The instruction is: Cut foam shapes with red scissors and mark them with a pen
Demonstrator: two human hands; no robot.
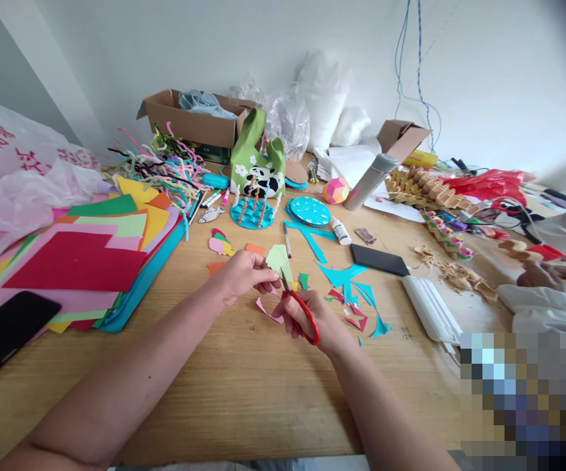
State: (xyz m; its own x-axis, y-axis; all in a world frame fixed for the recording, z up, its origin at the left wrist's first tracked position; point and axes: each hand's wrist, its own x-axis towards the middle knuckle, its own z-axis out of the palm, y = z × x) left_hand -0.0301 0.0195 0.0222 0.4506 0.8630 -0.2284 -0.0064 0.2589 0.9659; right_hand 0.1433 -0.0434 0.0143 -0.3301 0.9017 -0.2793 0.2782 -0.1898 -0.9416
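Note:
My left hand (243, 271) pinches a light green paper cut-out (279, 259) above the wooden table (243, 386). My right hand (312, 320) grips red-handled scissors (302, 313), whose blades point up at the lower edge of the green paper. A pink paper scrap (267, 311) lies under my hands. Teal and red offcuts (356, 301) are scattered just to the right.
A stack of coloured paper sheets (91, 255) and a black phone (2, 333) lie at the left. Pipe cleaners (159, 163), a green panda bag (258, 163), teal discs (309, 210), a glue bottle (341, 230) and cardboard boxes (189, 121) stand behind. Another person's hands (557, 275) are at the far right.

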